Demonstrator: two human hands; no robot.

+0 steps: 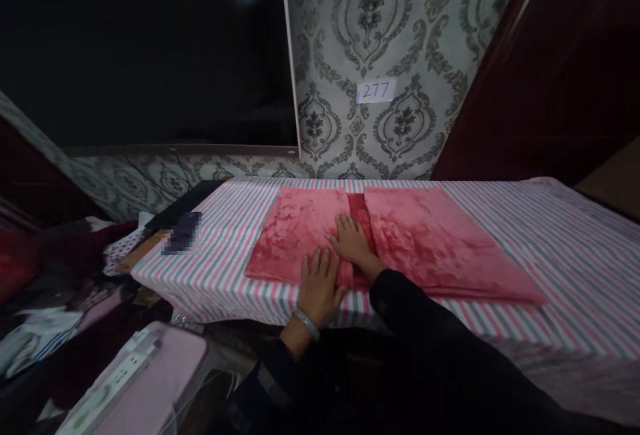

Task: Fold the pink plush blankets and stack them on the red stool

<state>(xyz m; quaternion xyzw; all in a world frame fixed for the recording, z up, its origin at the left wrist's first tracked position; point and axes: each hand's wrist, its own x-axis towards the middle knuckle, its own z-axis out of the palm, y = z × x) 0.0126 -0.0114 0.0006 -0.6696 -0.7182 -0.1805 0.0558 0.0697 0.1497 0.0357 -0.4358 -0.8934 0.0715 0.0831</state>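
A pink plush blanket [430, 235] lies folded on a striped cloth [565, 241], its two ends turned in toward the middle. Between the two folded parts runs a strip of darker red pile. My left hand [320, 288], with a bracelet at the wrist, rests flat on the near edge of the left part, fingers stretched out. Farther back, my right hand [351, 238] lies on the inner edge of that same part, beside the dark strip, its fingers extended. Neither hand grips the fabric.
A dark blurred object [183, 233] sits on the cloth at left. A pink stool [175, 361] with a power strip [113, 381] stands at lower left, near piled clothes [45, 328]. Behind are a large television [150, 55] and a patterned wall bearing a paper [376, 91] marked 277.
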